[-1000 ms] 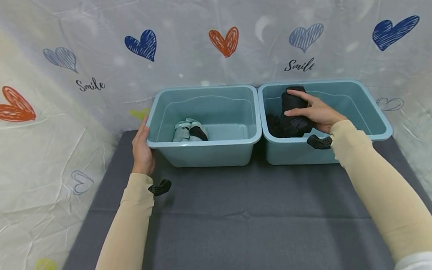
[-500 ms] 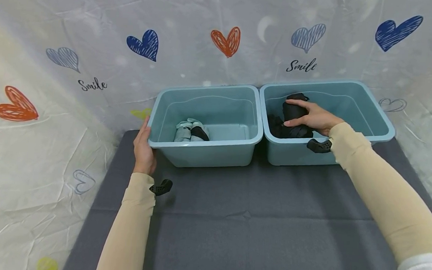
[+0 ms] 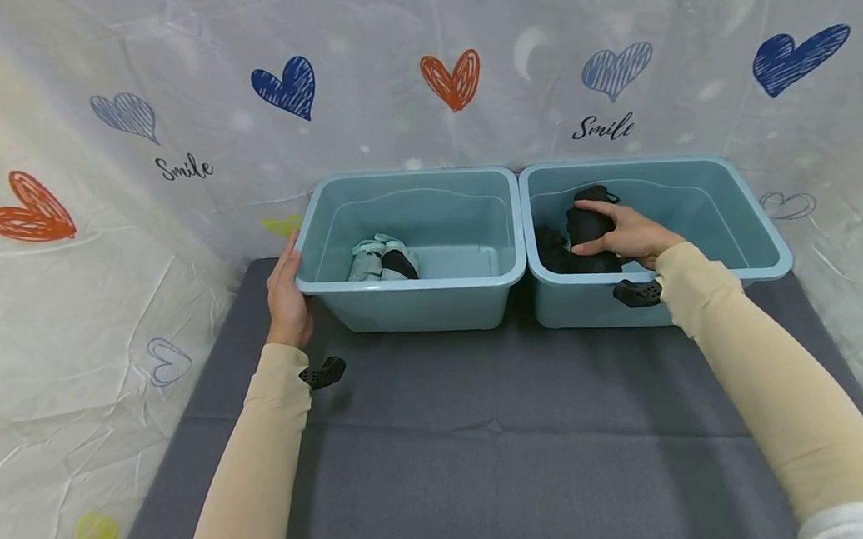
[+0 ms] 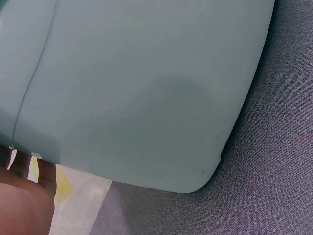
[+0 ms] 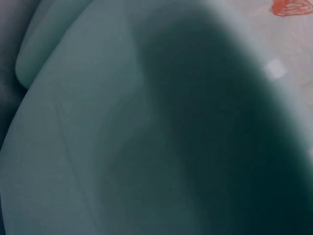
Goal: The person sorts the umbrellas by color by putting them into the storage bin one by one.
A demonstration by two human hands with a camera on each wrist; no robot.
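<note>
My right hand (image 3: 625, 235) reaches over the front rim of the right blue bin (image 3: 759, 251), thumb and fingers around a black cloth bundle (image 3: 588, 224). More dark crumpled cloth (image 3: 563, 258) lies below and beside the bundle, at the bin's left end. My left hand (image 3: 288, 297) rests along the outside of the left end of the left blue bin (image 3: 415, 295), its fingers straight up the wall. Inside that bin sit small pale green and black rolled-looking pieces (image 3: 383, 260). In the right wrist view the bin wall (image 5: 98, 147) fills most of the picture and hides the hand.
Both bins stand side by side on a dark grey cloth-covered table (image 3: 492, 474), rims nearly meeting. Behind them hangs a pale curtain (image 3: 374, 15) with printed hearts. A black wrist device (image 3: 322, 373) sits at the left wrist, another black device (image 3: 636, 294) at the right.
My right hand has lowered the black bundle slightly within the right bin, against the other dark cloth. The left hand keeps its place at the left bin.
</note>
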